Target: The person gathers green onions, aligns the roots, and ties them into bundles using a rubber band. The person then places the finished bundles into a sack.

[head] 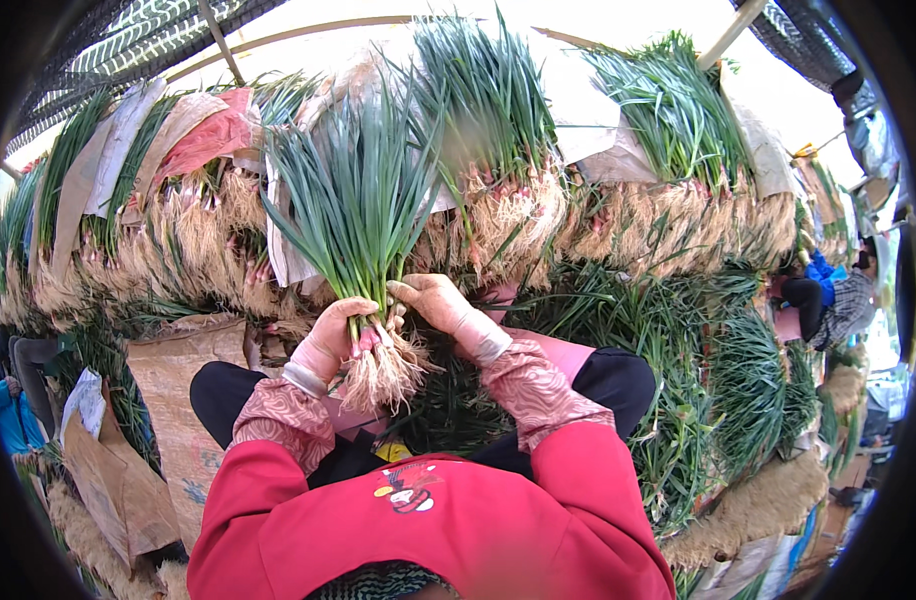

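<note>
My left hand (336, 334), in a thin glove, grips a bunch of green garlic plants (357, 210) around the stems, just above the pinkish bulbs. The long leaves fan out upwards, and the pale roots (387, 375) hang below my hand. My right hand (432, 304), gloved too, is at the right side of the same bunch. Its thumb and forefinger close on a stem there; the other fingers curl partly out of sight behind it. Just beyond the bunch lies a stack of similar plants (495, 112), leaves up and roots facing me.
A long bank of rooted plants (675, 217) crosses in front, partly covered with sheets (210, 135). Loose green leaves (653, 360) heap at my right. A woven sack (184, 397) lies at left. Another person (840, 296) sits far right; a blue garment (14, 420) shows far left.
</note>
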Available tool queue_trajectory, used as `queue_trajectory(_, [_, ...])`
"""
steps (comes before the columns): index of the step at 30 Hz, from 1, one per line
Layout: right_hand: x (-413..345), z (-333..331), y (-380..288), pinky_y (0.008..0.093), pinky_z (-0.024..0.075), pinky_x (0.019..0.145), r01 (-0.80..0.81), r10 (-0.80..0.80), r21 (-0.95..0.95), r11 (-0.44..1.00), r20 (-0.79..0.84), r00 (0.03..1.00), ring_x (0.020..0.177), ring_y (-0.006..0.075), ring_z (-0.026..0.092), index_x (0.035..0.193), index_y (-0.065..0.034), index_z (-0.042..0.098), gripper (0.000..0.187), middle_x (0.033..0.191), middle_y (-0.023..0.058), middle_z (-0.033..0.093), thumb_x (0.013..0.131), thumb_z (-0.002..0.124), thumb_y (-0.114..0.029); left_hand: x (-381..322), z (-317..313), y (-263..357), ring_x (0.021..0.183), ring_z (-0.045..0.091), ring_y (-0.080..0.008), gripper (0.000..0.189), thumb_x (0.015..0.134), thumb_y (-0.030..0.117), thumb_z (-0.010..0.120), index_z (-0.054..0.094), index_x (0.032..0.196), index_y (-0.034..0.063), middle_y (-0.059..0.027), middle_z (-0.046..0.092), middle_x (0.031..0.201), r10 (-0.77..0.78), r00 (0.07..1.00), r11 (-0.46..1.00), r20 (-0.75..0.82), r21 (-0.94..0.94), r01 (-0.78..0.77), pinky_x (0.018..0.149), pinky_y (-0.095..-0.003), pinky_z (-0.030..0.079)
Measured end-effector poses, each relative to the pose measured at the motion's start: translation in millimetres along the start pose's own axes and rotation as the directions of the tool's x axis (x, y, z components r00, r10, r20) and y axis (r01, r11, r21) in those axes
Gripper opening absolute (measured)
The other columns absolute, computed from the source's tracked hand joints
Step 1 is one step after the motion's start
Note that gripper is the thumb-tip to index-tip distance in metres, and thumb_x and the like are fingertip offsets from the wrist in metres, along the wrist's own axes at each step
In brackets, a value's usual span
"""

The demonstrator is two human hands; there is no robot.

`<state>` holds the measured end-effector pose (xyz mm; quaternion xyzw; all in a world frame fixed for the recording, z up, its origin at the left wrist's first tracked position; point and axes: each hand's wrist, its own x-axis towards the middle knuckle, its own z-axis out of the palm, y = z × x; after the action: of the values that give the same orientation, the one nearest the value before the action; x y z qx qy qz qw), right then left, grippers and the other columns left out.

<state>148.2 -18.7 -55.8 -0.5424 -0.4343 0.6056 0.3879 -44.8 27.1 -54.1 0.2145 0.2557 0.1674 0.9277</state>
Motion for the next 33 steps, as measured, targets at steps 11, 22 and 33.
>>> queue_trajectory(11, [-66.6,-36.2,-2.3,0.0273,0.048,0.056,-0.188,0.337,-0.571,0.799,0.166,0.927,0.054,0.0158,0.056,0.102,-0.006,0.062,0.031,0.077,0.0041,0.064,0.089,0.06,-0.034,-23.1,14.7,7.6,0.091,0.062,-0.0281,0.038,0.079,0.013,0.06,0.054,0.114,0.001,-0.0186,0.059,0.107,0.12,0.991,0.969,0.056,-0.224,-0.104,0.08,-0.0422,0.054])
queue_trajectory(22, [-20.6,-55.9,-2.1,0.0428,0.0521,0.065,-0.082,-0.503,-0.841,0.535,-0.395,0.769,0.072,0.0331,0.066,0.085,-0.0053,0.065,0.029,0.079,0.0151,0.067,0.089,0.056,-0.033,-31.5,26.1,13.6,0.088,0.061,-0.025,0.052,0.081,0.019,0.057,0.045,0.128,-0.0023,-0.018,0.06,0.107,0.243,0.968,0.969,0.065,-0.063,-0.239,0.08,-0.0409,0.053])
queue_trajectory(33, [-49.7,4.8,-1.3,0.0421,0.0496,0.055,0.124,-0.48,-0.856,0.502,-0.157,0.863,0.06,0.0334,0.062,0.082,-0.0089,0.061,0.02,0.067,0.0126,0.062,0.085,0.061,-0.028,9.9,-6.5,0.7,0.083,0.063,-0.0241,0.049,0.082,0.016,0.054,0.048,0.125,-0.0078,-0.0189,0.062,0.1,0.072,0.993,0.995,0.09,0.069,-0.079,0.072,-0.0343,0.055])
